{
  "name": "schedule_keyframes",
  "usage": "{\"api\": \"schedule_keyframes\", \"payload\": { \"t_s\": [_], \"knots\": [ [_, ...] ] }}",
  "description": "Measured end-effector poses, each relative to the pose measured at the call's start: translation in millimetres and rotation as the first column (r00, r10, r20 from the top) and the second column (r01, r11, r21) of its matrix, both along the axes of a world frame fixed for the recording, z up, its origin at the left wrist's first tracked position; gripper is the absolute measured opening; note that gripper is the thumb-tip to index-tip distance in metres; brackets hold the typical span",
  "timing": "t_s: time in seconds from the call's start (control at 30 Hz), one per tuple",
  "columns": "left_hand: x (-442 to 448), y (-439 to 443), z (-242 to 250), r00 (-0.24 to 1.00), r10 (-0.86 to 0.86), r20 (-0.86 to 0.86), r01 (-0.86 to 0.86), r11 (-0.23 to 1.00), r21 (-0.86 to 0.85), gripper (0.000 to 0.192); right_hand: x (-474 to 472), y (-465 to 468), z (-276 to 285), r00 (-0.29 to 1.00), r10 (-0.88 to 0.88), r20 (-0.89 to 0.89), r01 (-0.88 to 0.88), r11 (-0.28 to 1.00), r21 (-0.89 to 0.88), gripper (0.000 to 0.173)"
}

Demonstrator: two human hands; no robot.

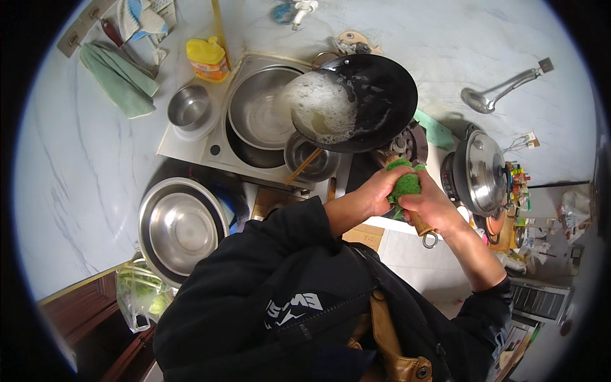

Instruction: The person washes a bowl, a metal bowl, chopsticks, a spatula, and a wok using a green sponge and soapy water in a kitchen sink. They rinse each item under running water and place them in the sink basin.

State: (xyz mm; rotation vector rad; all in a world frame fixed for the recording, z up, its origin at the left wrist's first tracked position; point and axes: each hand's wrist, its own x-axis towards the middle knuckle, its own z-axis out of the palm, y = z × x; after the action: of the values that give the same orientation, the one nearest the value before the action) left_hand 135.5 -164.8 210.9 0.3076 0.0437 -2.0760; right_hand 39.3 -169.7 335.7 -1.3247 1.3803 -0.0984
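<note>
A black wok [389, 100] is held tilted over the sink's right side. Whitish foamy liquid [324, 102] covers its left part and blurs past the rim above a large steel basin [260, 114]. Both my hands grip the wok's wooden handle [422, 223], with a green scrubbing cloth [405, 187] pressed around it. My left hand [377, 191] is on the side nearer the sink, and my right hand [432, 203] closes over the handle near its metal end ring. Below the wok, a smaller steel bowl [305, 164] holds wooden chopsticks [303, 167].
A gas burner [405, 143] lies just beyond my hands. To the right stands a lidded pan [482, 172]. A faucet [303, 12] projects from the wall. Left of the sink [215, 164] are a small steel bowl [190, 107], a yellow bottle [207, 59] and nested basins [184, 229].
</note>
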Motion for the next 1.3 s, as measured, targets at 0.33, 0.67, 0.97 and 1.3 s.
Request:
{"api": "schedule_keyframes", "payload": {
  "t_s": [0.33, 0.67, 0.97, 1.3],
  "knots": [
    [44.4, -20.3, -15.7, 0.990, 0.010, -0.138, -0.020, 0.997, -0.069, 0.021, 51.5, -16.6, -4.1, 0.991, 0.095, -0.091, -0.105, 0.987, -0.123, 0.049],
    [51.0, -44.2, -16.9, 0.915, -0.047, -0.400, 0.003, 0.994, -0.110, 0.022, 68.3, -17.9, -2.2, 0.919, 0.184, -0.350, -0.333, 0.837, -0.434, 0.048],
    [40.9, -53.0, -16.7, 0.914, -0.081, -0.398, 0.015, 0.986, -0.166, 0.033, 58.1, -8.9, -7.7, 0.888, 0.140, -0.439, -0.363, 0.798, -0.480, 0.052],
    [6.1, -47.0, 1.3, 0.965, -0.204, -0.164, 0.191, 0.977, -0.090, 0.023, 1.8, -3.5, -9.0, 0.982, -0.007, -0.190, -0.068, 0.921, -0.385, 0.049]
  ]
}}
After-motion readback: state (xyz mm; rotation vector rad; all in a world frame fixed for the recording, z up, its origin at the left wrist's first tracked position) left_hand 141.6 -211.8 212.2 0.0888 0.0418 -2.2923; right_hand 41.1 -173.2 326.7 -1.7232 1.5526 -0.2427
